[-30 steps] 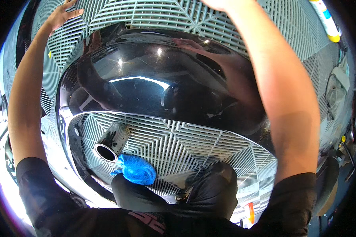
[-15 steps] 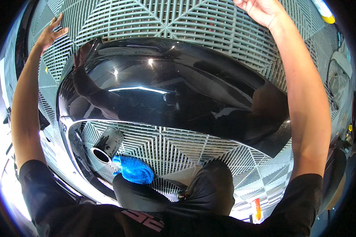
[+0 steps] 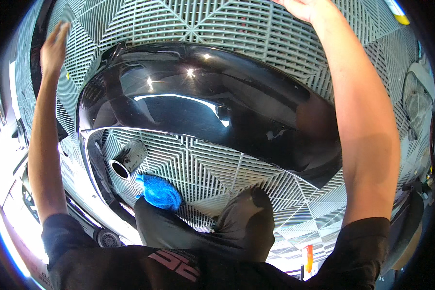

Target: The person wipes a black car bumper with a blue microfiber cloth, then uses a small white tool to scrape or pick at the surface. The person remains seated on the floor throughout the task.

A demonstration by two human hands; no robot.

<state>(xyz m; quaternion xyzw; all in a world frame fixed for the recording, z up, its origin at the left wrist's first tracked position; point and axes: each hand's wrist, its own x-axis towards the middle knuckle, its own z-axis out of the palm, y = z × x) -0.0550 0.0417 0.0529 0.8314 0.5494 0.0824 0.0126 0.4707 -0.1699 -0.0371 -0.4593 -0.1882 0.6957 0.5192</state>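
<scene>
A long, glossy black car body panel, curved like a bumper, lies on the grey slatted floor in front of me. Its left end bends back toward my knees. Beyond that end my left hand is raised, fingers stretched out and slightly blurred, apart from the panel and holding nothing visible. My right hand reaches past the panel's far side at the top edge. Its fingers look extended and partly cut off, with nothing seen in them. Lamps and my arm reflect in the black surface.
Inside the panel's curve lie a dark, short hollow cylinder and a blue cloth, close to my knees. An orange object stands behind at right. A yellow-ended tube and a grey lamp-like part are far right.
My left hand has turned, and its spread fingers have come closer together. My right hand has shifted a little left and up. The view has tilted slightly; the panel looks otherwise unchanged.
</scene>
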